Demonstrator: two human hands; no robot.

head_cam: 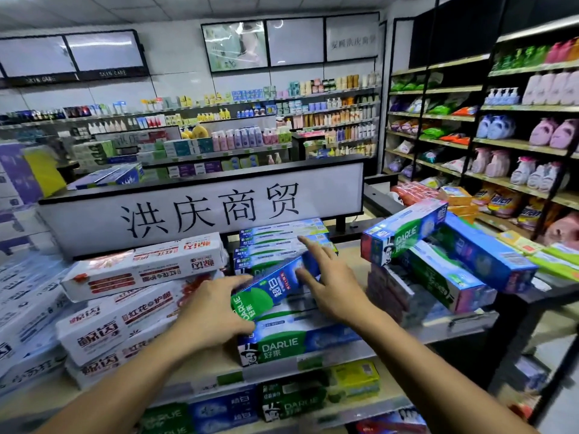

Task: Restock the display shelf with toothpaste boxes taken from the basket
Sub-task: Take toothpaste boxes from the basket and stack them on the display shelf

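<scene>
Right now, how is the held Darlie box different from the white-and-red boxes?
The held Darlie box is blue and green; the white-and-red boxes are white with red print. The held Darlie box sits tilted in the left hand; the white-and-red boxes lie stacked. Both are long cartons.

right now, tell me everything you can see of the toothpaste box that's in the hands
The toothpaste box is a long cardboard carton, blue with a green near end printed DARLIE in white. It lies slanted, its near end toward the camera, above the stacked Darlie boxes on the shelf. The left hand grips its green end. The right hand lays straight fingers on its far half.
</scene>
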